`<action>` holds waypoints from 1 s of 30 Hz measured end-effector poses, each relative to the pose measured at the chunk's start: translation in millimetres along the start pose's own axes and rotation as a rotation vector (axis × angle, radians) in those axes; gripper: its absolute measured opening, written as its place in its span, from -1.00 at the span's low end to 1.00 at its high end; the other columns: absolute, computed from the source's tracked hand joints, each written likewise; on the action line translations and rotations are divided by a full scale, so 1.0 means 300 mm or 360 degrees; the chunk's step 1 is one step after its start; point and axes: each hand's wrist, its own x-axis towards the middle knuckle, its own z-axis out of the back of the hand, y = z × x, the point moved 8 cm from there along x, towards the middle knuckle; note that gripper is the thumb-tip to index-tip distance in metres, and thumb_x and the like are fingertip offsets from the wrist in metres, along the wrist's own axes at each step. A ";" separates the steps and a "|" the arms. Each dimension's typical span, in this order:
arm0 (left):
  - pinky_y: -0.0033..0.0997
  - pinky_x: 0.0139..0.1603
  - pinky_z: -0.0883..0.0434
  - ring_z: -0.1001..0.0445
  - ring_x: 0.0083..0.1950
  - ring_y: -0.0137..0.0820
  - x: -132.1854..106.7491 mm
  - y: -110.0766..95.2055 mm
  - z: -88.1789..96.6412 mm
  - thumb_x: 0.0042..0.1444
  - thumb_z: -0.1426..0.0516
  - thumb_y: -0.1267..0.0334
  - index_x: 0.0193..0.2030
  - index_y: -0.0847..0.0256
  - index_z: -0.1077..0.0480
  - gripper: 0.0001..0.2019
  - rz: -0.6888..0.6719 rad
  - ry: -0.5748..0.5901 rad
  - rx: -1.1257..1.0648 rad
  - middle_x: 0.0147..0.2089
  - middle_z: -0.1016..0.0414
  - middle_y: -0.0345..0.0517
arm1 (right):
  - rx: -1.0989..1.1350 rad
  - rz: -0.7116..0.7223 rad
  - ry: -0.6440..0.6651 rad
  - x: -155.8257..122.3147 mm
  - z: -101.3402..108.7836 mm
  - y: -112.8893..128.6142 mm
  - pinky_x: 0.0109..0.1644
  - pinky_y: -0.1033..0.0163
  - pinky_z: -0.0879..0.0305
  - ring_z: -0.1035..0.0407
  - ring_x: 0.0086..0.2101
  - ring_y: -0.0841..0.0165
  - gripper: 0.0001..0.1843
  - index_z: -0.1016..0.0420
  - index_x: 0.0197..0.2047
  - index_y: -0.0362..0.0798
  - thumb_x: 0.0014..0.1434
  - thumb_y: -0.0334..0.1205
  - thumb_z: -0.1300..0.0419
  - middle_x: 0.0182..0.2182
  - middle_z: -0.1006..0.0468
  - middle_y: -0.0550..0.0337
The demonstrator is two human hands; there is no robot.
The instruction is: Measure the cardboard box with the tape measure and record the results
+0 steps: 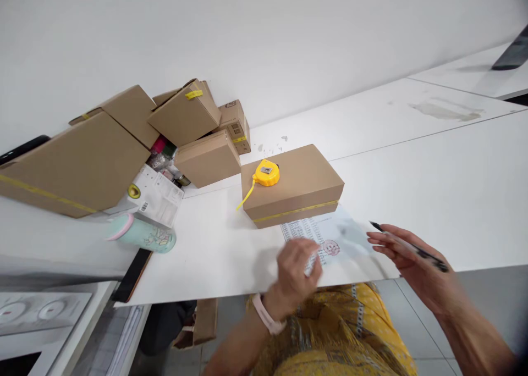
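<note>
My right hand (421,260) holds a black-tipped pen (400,238) above the table's front edge, its point toward the left. My left hand (297,269), loosely curled with a pale band on the wrist, is over a printed sheet (305,230) bearing a red round stamp (331,248). Through the gap by its thumb the paper shows, and I see nothing held there. A closed cardboard box (301,178) with yellow tape along its side covers the sheet's far part. On the box sits a yellow tape measure (267,173), its strip pulled out a little over the left edge.
Several cardboard boxes (185,112) are piled against the wall at the left. A mint-green bottle (142,233) lies by a white package (160,194) with a label. The white table (412,172) runs right to a dark object (511,54). A white appliance (41,321) stands lower left.
</note>
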 end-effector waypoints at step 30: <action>-0.16 0.52 -0.28 -0.32 0.47 -0.19 -0.294 -0.046 -0.254 0.44 -0.09 0.11 0.38 0.43 -0.33 -0.49 -0.0065 0.0872 0.0493 0.42 -0.40 0.09 | -0.0877 0.0215 0.0211 0.019 -0.319 -0.194 -0.48 0.25 -0.17 -0.21 -0.55 0.39 -0.59 -0.32 -0.40 0.05 0.28 0.17 -0.24 -0.60 -0.32 0.32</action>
